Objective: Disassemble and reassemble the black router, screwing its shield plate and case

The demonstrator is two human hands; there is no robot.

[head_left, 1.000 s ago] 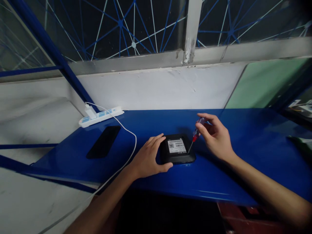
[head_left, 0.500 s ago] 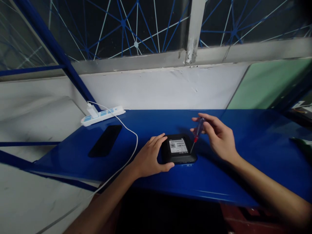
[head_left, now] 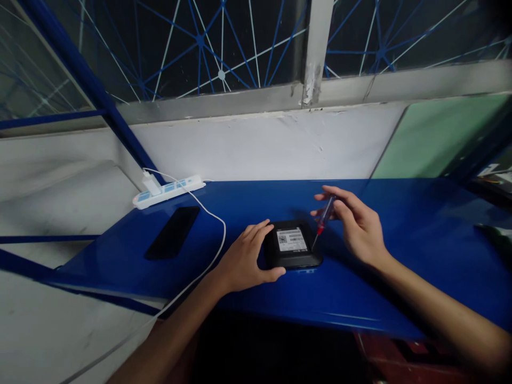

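A black squarish device (head_left: pixel 296 261) lies on the blue table with a white printed label (head_left: pixel 292 240) facing up. My left hand (head_left: pixel 246 258) grips its left side, fingers at the far left corner and thumb by the near edge. In my right hand (head_left: pixel 362 226) is a screwdriver (head_left: pixel 326 214) with a clear purplish handle and a red collar, held between thumb and fingers. The screwdriver leans, its tip down at the device's right side near the label's lower right corner. Whether a screw sits under the tip is too small to tell.
A black phone (head_left: pixel 173 233) lies left on the blue table (head_left: pixel 256 200). Behind it, a white power strip (head_left: pixel 170 192) holds a plug, whose white cable (head_left: pixel 224 229) runs beside my left forearm. A green board (head_left: pixel 436 138) leans at the back right. Dark items edge the far right.
The fingers of my right hand have shifted slightly on the screwdriver handle. My left hand and the device look the same, apart from a slight shift of the camera view.
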